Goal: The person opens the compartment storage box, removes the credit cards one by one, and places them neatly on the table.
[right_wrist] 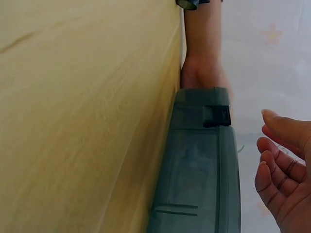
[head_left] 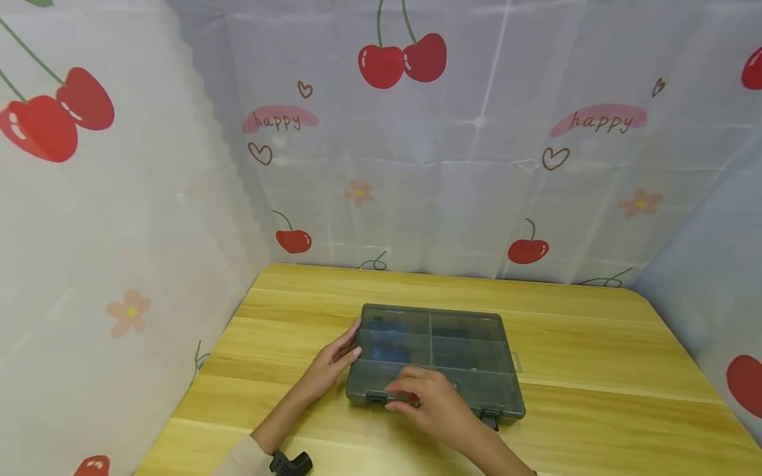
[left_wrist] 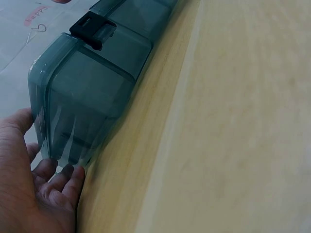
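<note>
Box (head_left: 482, 382) crosswise, long axis left-to-right, latches (head_left: 490, 416) nearest me; left grip (head_left: 333, 361) relaxed against its end, right grip (head_left: 431, 402) loosely curled, empty.

A smoky translucent plastic compartment box (head_left: 440, 354) lies flat, lid down, on a wood-grain tabletop (head_left: 595, 350); dividers (head_left: 431, 340) partition its interior; blue shows through at left; one front latch (head_left: 490, 418) juts outward.

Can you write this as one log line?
left hand: touches box; right hand: near front latch, holding nothing; box: on table, lid closed
</note>
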The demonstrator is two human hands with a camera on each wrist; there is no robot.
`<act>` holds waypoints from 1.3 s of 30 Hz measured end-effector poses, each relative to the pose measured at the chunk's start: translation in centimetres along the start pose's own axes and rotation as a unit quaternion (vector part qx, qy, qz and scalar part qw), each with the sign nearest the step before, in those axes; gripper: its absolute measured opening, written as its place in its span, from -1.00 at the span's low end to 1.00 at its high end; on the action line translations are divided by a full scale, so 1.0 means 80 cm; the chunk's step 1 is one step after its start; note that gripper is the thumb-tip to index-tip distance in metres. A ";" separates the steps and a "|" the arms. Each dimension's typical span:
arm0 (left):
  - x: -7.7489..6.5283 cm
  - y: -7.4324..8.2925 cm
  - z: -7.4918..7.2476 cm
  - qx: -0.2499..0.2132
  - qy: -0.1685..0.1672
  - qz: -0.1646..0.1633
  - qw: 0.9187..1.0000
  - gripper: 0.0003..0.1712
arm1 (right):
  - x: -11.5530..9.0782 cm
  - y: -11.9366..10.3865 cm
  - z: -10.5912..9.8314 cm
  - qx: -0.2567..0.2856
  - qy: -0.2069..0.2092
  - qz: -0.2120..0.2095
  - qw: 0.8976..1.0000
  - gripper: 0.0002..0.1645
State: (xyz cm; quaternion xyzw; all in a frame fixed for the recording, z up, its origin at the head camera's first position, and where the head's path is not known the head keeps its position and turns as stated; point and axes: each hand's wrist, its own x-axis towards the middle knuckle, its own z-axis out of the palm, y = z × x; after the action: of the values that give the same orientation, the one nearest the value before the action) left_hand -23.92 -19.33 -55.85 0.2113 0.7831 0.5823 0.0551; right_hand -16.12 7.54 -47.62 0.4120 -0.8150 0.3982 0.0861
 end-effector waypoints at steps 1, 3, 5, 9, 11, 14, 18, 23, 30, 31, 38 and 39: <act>0.000 0.000 0.000 0.000 0.000 0.001 1.000 -0.30 | 0.001 0.000 0.001 0.001 -0.001 0.001 1.000 -0.81; 0.000 0.001 -0.001 0.001 0.003 0.003 1.000 -0.30 | 0.003 0.000 0.004 0.005 -0.003 0.006 1.000 -0.81; -0.001 0.001 -0.001 0.001 0.005 0.001 1.000 -0.30 | 0.006 0.001 0.007 0.010 -0.009 0.014 1.000 -0.81; -0.002 0.001 -0.003 0.002 0.003 0.001 1.000 -0.31 | 0.009 0.001 0.011 0.019 -0.018 0.031 0.999 -0.82; -0.001 0.002 -0.003 0.001 0.001 0.000 1.000 -0.31 | 0.010 0.002 0.012 0.018 -0.022 0.036 0.999 -0.83; -0.001 0.012 -0.003 0.001 -0.006 -0.003 1.000 -0.29 | 0.010 0.004 0.012 0.015 -0.025 0.040 0.999 -0.84; 0.001 0.013 -0.002 0.000 -0.004 -0.007 1.000 -0.29 | 0.009 0.007 0.013 0.017 -0.025 0.042 0.999 -0.85; 0.002 0.005 -0.001 0.001 -0.001 -0.007 1.000 -0.30 | 0.007 0.011 0.017 0.018 -0.021 0.038 0.999 -0.85; 0.002 0.005 0.000 0.000 0.001 -0.004 1.000 -0.30 | 0.006 0.015 0.019 0.014 -0.026 0.044 0.999 -0.87; 0.002 0.005 0.000 0.000 0.002 -0.003 1.000 -0.30 | 0.006 0.015 0.020 0.013 -0.027 0.045 0.999 -0.87; 0.002 0.002 -0.001 0.004 0.004 -0.009 1.000 -0.30 | 0.006 0.017 0.022 0.022 -0.021 0.049 0.998 -0.89; 0.002 0.001 -0.001 0.005 0.005 -0.010 1.000 -0.30 | 0.006 0.017 0.023 0.020 -0.020 0.048 0.998 -0.89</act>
State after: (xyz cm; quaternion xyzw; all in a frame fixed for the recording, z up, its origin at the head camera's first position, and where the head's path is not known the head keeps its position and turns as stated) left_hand -24.04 -19.35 -55.70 0.2013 0.7883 0.5787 0.0561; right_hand -17.13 6.38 -49.40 0.3821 -0.8270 0.4102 0.0422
